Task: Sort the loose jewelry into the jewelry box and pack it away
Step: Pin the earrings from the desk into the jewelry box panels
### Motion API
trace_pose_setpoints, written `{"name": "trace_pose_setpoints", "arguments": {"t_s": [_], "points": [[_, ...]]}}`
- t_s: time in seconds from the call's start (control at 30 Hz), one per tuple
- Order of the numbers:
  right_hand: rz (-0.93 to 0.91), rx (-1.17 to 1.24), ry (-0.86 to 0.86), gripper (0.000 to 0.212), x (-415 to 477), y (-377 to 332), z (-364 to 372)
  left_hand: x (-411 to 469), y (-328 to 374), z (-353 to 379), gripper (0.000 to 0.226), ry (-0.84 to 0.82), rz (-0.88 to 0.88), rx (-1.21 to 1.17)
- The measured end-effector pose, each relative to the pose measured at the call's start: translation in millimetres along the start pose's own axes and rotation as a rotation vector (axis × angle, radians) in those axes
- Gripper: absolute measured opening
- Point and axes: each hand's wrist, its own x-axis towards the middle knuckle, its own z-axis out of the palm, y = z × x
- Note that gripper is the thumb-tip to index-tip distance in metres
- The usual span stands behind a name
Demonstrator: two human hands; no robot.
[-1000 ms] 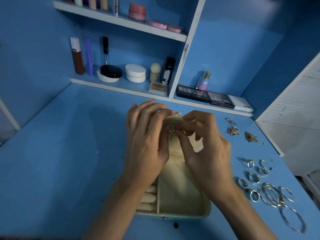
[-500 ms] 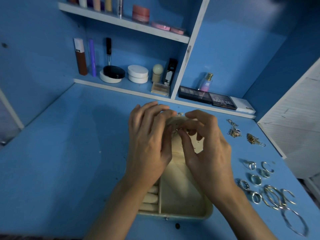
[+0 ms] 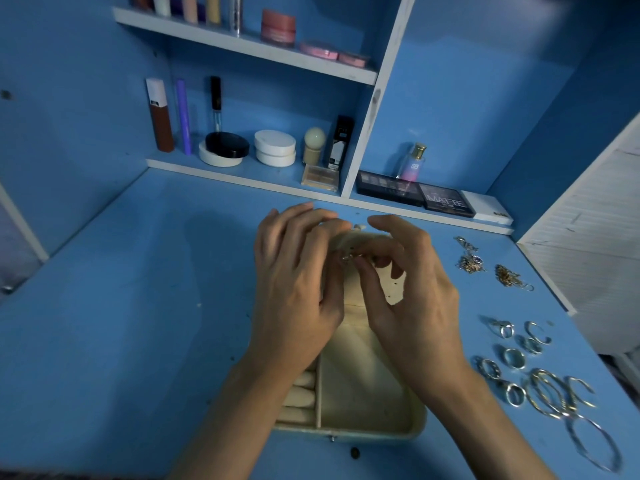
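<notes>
Over the jewelry box [image 3: 363,403], lying lengthwise front-to-back, left hand [image 3: 294,289] and right hand [image 3: 412,306] pinch a metal piece [image 3: 349,258].

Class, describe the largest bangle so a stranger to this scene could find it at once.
On the blue desk, look right of the cream jewelry box to the cluster of silver rings. At that cluster's nearest end lies the bangle: one thin hoop, far wider than any ring beside it.

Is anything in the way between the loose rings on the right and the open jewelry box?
Nothing lies on the table between the rings and the jewelry box; that strip is bare. Only the right hand and its forearm are over the box's right side.
</notes>
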Motion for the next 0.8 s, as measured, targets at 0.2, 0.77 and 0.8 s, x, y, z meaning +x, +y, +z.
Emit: {"name": "trace_pose_setpoints", "arguments": {"t_s": [0.2, 0.77, 0.8], "points": [[-0.075, -0.077, 0.118, 0.044, 1.7, -2.2, 7.2, 1.6, 4.2, -3.8, 0.033, -0.026, -0.016, -0.044], [-0.046, -0.189, 0.236, 0.009, 0.8, 21.2, -29.6, -0.2, 0.1, -0.5, 0.015, 0.061, 0.036, 0.049], [-0.001, -0.161, 0.218, 0.009, 3.1, 28.1, -36.6, -0.2, 0.3, -0.3, 0.015, 0.059, 0.038, 0.044]]}}
